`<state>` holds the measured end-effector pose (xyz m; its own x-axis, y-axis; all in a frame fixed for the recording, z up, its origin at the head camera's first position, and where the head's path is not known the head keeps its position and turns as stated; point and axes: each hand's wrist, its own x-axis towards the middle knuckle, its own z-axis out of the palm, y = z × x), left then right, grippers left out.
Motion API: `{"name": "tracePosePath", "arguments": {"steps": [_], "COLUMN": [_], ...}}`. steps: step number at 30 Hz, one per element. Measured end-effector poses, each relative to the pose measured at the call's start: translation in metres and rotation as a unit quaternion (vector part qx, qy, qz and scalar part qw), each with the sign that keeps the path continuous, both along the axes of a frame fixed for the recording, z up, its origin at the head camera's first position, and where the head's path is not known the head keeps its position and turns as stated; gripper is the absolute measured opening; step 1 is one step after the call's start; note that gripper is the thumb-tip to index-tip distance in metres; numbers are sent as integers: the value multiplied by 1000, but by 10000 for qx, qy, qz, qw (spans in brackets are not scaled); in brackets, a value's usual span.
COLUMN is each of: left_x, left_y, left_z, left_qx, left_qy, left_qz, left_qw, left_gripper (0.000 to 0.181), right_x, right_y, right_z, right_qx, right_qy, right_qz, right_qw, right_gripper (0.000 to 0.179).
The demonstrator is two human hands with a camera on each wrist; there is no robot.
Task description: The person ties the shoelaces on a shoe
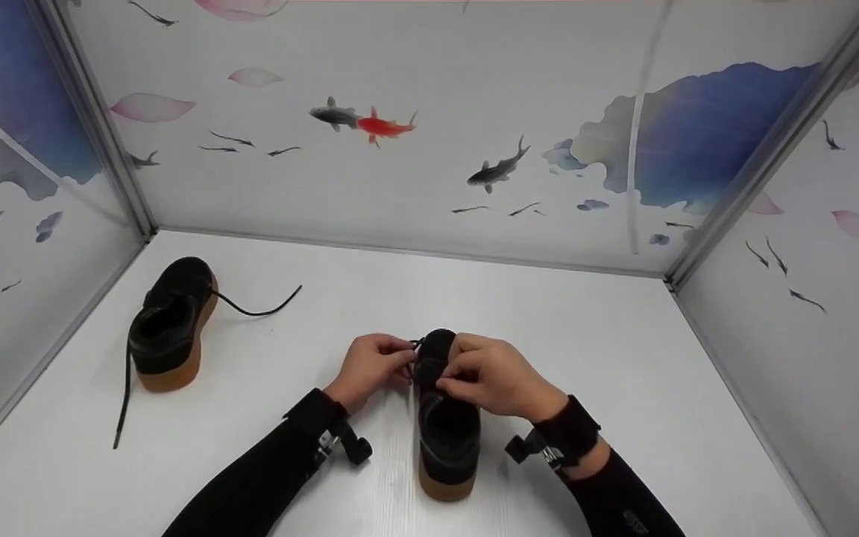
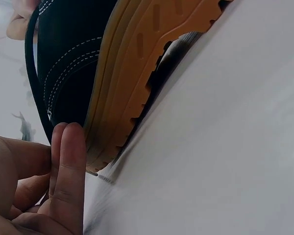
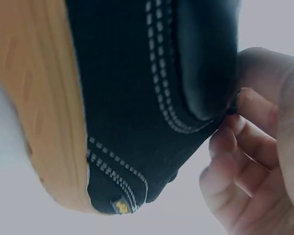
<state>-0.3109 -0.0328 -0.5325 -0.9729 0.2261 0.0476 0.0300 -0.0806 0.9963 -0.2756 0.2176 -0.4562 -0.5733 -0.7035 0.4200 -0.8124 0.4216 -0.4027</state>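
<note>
A black shoe [image 1: 450, 455] with white stitching and a tan gum sole stands upright on the white table, toe pointing away. At the left side of its toe, my left hand [image 1: 373, 365] pinches a black shoelace [image 2: 32, 68], which runs along the shoe's upper in the left wrist view. My right hand [image 1: 500, 377] reaches over from the other side, thumb and fingertips pinching a small dark part at the shoe's lacing opening. Whether that is lace or upper edge is hidden by the fingers [image 3: 223, 142].
A matching black shoe [image 1: 168, 328] stands at the table's far left, its loose lace [image 1: 265, 312] trailing to the right and another end hanging down its left side. White panels [image 1: 400, 186] printed with fish and petals enclose the table [image 1: 586, 335] at the back and sides.
</note>
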Motion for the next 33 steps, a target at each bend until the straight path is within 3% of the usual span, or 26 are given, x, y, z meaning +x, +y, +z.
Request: {"name": "tracePosePath", "arguments": {"steps": [3, 6, 18, 28, 33], "left_x": [0, 0, -1, 2, 0], "left_y": [-2, -2, 0, -1, -2], "left_z": [2, 1, 2, 2, 4], "left_qx": [3, 5, 68, -142, -221], "left_qy": [-37, -57, -153, -43, -64], "left_qz": [-56, -61, -54, 11, -110], "left_qw": [10000, 10000, 9998, 9999, 9997], "left_gripper": [23, 23, 23, 23, 21], "right_x": [1, 1, 3, 3, 2], "right_y": [-2, -3, -5, -8, -7], "right_z": [1, 0, -1, 1, 0], "right_qx": [91, 176, 62, -50, -37], "right_qy": [503, 726, -533, -588, -463], "right_qz": [-56, -69, -225, -347, -405], "right_qw": [9987, 9972, 9983, 9977, 9981], "right_gripper": [6, 5, 14, 20, 18]}}
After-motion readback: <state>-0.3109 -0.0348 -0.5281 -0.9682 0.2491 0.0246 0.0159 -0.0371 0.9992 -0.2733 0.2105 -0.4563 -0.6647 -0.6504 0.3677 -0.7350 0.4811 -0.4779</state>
